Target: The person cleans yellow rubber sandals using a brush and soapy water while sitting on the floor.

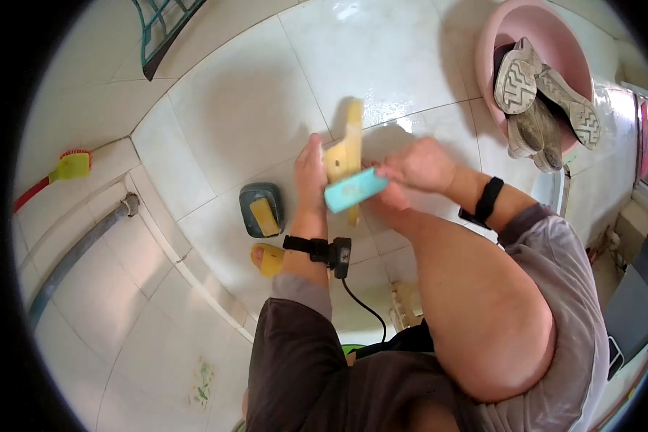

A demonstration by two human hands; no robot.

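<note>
My left hand (311, 171) grips a yellow slipper (344, 153), which is turned on its side with its strap toward that hand. My right hand (421, 167) is closed on one end of a teal scrubbing brush (354, 190). The brush lies across the lower part of the slipper; its underside is hidden. My bare right foot (390, 201) is just beyond the brush, partly covered. To the left of my left wrist, a dark soap dish (248, 223) on the floor holds a yellow bar of soap (264, 217). Another yellow slipper (269, 261) is on my left foot.
Dirty shoes (527, 97) are piled in a pink basin (491, 36) at the far right. A red-handled brush (70, 167) rests on the left ledge, above a grey pipe (79, 252). White tiles (230, 108) cover the floor, wet in places. A teal rack (155, 32) stands at the far left.
</note>
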